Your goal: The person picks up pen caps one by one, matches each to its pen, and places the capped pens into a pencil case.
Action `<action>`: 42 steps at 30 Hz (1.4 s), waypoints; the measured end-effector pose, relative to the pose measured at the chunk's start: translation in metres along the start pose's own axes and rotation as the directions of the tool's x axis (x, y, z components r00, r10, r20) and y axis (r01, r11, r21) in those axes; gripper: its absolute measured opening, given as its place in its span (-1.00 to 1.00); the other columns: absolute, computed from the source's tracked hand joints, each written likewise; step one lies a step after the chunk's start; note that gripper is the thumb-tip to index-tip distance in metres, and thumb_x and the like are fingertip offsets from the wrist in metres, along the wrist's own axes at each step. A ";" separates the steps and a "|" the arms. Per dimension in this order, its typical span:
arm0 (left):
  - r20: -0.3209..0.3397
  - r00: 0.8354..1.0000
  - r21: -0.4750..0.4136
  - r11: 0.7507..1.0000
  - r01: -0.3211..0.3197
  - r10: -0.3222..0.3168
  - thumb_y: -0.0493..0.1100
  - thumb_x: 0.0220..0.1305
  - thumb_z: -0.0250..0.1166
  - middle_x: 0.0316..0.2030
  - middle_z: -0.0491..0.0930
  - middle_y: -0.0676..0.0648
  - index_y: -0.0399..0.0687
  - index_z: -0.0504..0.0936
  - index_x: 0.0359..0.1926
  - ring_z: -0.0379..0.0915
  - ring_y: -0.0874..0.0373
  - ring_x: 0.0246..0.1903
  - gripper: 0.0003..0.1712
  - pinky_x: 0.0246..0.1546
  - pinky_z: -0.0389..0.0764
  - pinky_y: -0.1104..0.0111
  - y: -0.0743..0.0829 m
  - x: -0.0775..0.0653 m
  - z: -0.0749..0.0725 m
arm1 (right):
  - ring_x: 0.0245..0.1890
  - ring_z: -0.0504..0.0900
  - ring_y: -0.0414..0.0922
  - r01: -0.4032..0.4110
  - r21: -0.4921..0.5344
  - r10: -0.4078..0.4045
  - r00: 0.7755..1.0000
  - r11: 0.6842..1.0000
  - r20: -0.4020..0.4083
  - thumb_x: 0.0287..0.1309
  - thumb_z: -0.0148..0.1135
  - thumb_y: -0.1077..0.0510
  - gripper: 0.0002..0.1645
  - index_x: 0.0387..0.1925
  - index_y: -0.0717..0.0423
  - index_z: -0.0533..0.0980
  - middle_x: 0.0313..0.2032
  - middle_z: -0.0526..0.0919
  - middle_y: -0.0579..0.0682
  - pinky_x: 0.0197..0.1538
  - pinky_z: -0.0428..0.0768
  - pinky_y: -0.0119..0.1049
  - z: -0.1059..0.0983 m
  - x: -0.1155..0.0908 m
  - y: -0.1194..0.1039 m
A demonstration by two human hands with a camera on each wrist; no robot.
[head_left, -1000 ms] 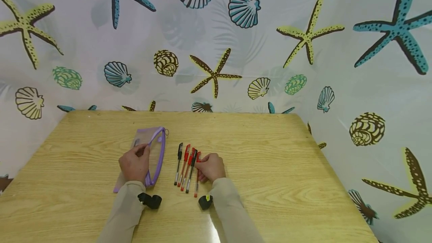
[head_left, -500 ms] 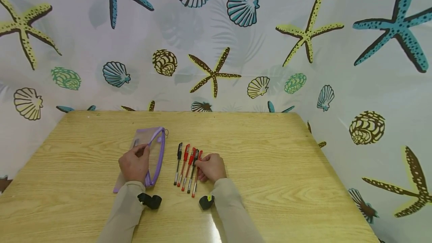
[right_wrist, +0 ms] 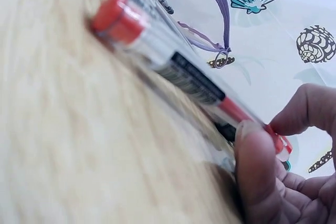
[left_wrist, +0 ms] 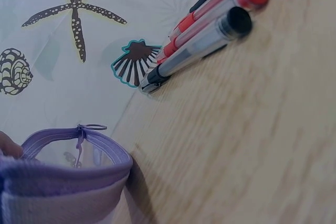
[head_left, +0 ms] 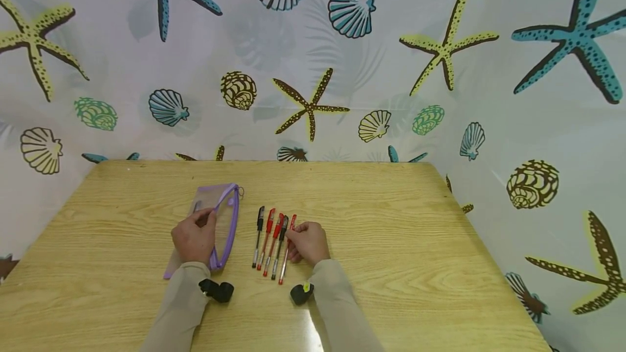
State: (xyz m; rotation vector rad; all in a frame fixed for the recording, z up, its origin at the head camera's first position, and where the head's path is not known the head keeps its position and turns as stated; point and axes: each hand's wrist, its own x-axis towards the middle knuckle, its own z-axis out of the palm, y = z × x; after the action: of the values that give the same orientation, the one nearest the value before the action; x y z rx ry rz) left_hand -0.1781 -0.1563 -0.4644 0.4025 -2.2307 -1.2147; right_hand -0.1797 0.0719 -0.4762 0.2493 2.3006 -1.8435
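A clear pouch (head_left: 226, 232) with a purple zip edge lies on the left of the table, its mouth parted. My left hand (head_left: 194, 238) pinches one side of that mouth; in the left wrist view the purple rim (left_wrist: 107, 148) stands open. Inside, a slim dark item (head_left: 198, 205) shows faintly. My right hand (head_left: 309, 242) pinches a red gel pen (right_wrist: 194, 80) near its cap, between thumb and finger. Left of it, several capped pens lie side by side, among them a black pen (head_left: 259, 220) and a red pen (head_left: 270, 221).
The wooden table (head_left: 391, 232) has a patterned shell-and-starfish curtain (head_left: 313, 42) along its back and sides. A small ring (head_left: 241, 192) hangs at the pouch's far corner. Black cameras (head_left: 217, 290) sit on both wrists.
The red pen in my right hand has shifted slightly forward and turned a little, so its cap now points farther right. The neighbouring black pen moved slightly right. My left hand stays put.
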 end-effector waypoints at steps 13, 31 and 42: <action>0.006 1.000 -0.001 1.000 0.004 -0.004 -0.21 0.25 0.30 -0.38 0.71 -0.22 -0.21 0.77 -0.24 0.65 -0.04 -0.41 -0.81 -0.41 0.48 0.43 -0.001 0.000 0.001 | -0.85 0.49 -0.19 0.034 0.119 -0.036 0.999 0.992 0.010 0.12 0.14 0.25 -0.73 -0.13 0.29 0.43 -0.74 0.56 0.02 -0.73 0.52 -0.31 -0.003 0.004 0.005; 0.014 0.999 -0.003 0.999 0.033 -0.033 -0.21 0.26 0.29 -0.36 0.71 -0.24 -0.22 0.76 -0.21 0.65 -0.05 -0.37 -0.80 -0.39 0.50 0.37 0.001 -0.001 0.001 | -0.78 0.52 -0.19 0.126 0.250 -0.150 0.985 0.960 0.080 0.21 0.17 0.29 -0.62 0.05 0.33 0.42 -0.64 0.61 -0.02 -0.66 0.54 -0.33 -0.010 0.002 0.010; 0.030 0.999 -0.012 0.999 0.041 -0.040 -0.20 0.28 0.27 -0.33 0.71 -0.26 -0.23 0.75 -0.18 0.64 -0.08 -0.34 -0.79 -0.28 0.57 0.09 0.001 -0.002 0.001 | -0.75 0.53 -0.19 0.171 0.261 -0.203 0.974 0.950 0.100 0.26 0.21 0.25 -0.62 0.06 0.30 0.40 -0.62 0.61 -0.02 -0.64 0.54 -0.33 -0.008 0.003 0.008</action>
State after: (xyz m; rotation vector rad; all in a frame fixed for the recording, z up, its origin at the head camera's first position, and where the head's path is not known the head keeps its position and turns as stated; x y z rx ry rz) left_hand -0.1772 -0.1542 -0.4649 0.4295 -2.2489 -1.2624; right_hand -0.1811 0.0815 -0.4832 -0.0548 2.0679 -2.1774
